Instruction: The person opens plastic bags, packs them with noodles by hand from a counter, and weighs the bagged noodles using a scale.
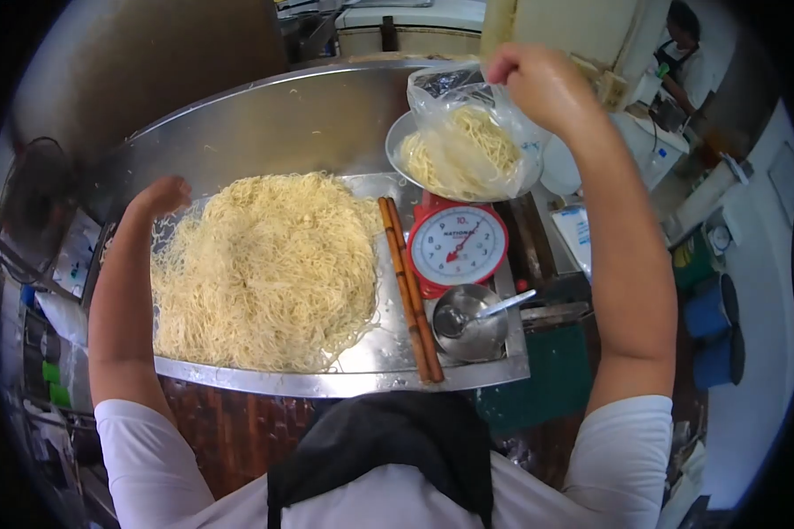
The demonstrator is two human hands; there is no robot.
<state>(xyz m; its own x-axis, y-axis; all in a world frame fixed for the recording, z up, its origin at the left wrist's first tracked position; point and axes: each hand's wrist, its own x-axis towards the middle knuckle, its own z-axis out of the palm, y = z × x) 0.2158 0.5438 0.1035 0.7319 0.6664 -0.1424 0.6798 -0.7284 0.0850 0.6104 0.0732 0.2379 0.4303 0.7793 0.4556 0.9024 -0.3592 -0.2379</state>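
Observation:
My right hand point(538, 81) is closed on the upper edge of a clear plastic bag point(428, 86) holding noodles point(475, 141). The bag rests in a round pan point(395, 150) on top of a red dial scale point(459, 243), whose needle points near 1. At the left edge of a large heap of pale yellow noodles point(265, 273), my left hand point(161, 196) hovers with loosely bent fingers and nothing visible in it. The heap lies on a metal tray table point(362, 357).
Two brown sticks point(408, 291) lie between heap and scale. A metal bowl point(469, 339) with a spoon point(503, 305) stands in front of the scale. A raised metal wall point(291, 115) closes the table's back. Another person point(682, 62) is at the far right.

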